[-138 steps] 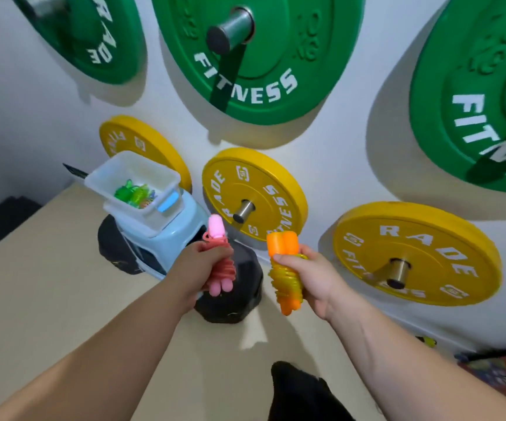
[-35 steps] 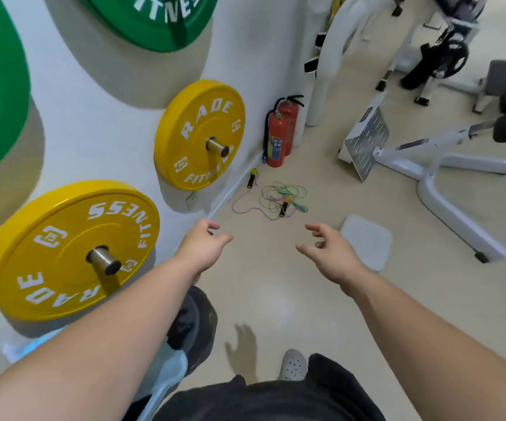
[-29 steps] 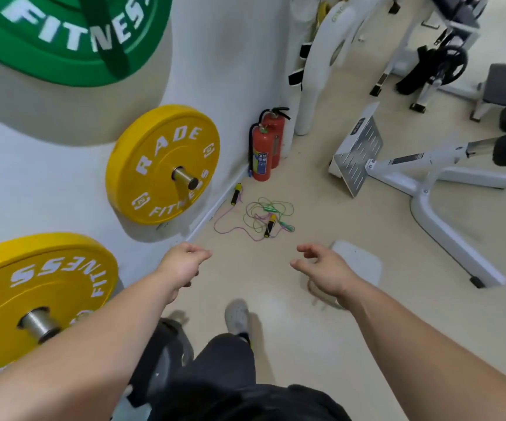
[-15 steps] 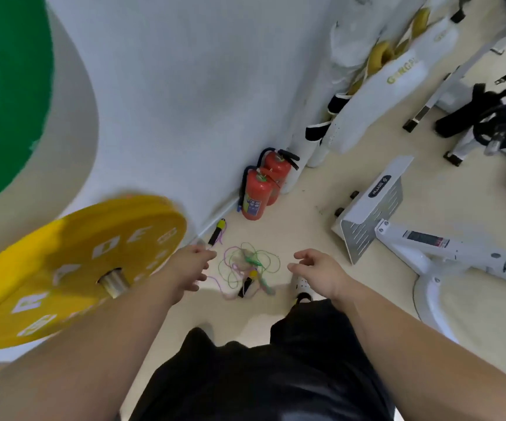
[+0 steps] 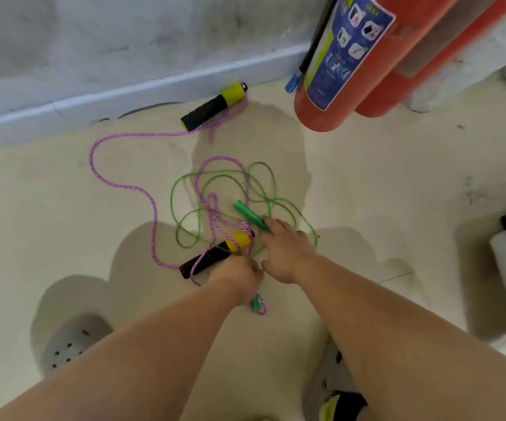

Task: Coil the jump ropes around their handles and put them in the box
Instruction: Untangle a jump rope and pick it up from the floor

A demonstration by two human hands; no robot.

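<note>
From the head camera, two jump ropes lie tangled on the pale floor (image 5: 397, 183), close to the foot of a grey wall (image 5: 124, 31) with a light baseboard (image 5: 154, 86).

The purple rope (image 5: 142, 134) runs from a black-and-yellow handle (image 5: 215, 106) that lies right against the baseboard. It swings out in a wide bend to the left and then loops back to a second black-and-yellow handle (image 5: 215, 253) just in front of the hands. Several turns of purple cord cross over that second handle.

The green rope (image 5: 171, 202) sits in loose rings in the middle of the tangle, woven over and under the purple loops.

The right hand (image 5: 285, 250) reaches down with its fingers curled, gripping the near end of a green handle (image 5: 250, 215), which points up and away to the left.

The left hand (image 5: 239, 279) is lowered just beside the right, knuckles up, next to the yellow end of the second black-and-yellow handle. Its fingers are tucked under (hidden by the back of the hand), so I cannot tell whether it is grasping anything. A bit of another green handle (image 5: 256, 302), ringed by a purple loop, shows below its wrist.

Two red fire extinguishers (image 5: 336, 65) stand against the wall at the upper right. A grey shoe with holes (image 5: 72, 344) is at the lower left.
</note>
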